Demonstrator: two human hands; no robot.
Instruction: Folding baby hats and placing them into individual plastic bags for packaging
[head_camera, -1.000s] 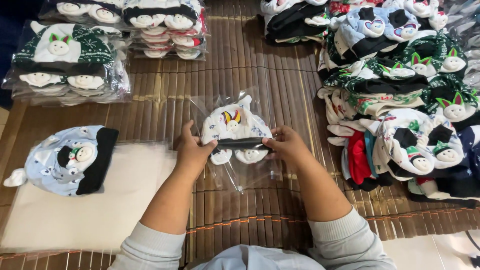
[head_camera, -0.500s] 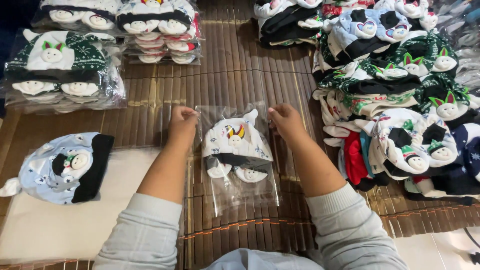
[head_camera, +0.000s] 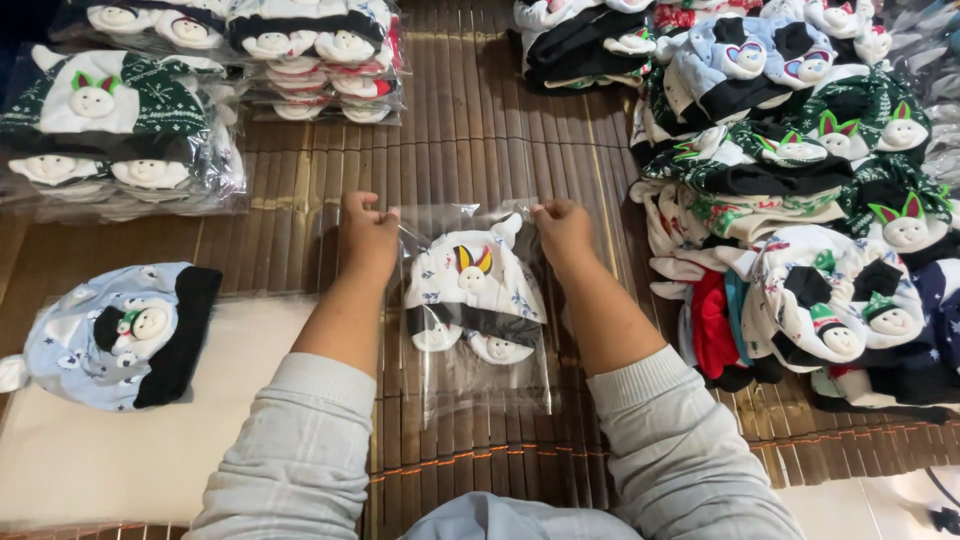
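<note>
Both hands — left hand (head_camera: 366, 232), right hand (head_camera: 563, 228) — pinched the clear plastic bag (head_camera: 480, 375) holding a white knitted baby hat (head_camera: 472, 290); slippery film could slide free.

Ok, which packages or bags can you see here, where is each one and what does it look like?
Clear plastic bag: centre of the mat, top edge pinched by the left hand and right hand; holds a white hat set with a dark band.
Bagged green-and-white stack: far left, flat clear packs.
Bagged stack: top centre-left, clear packs with white, black and red edges.
No labels, signs or screens are visible.
</note>
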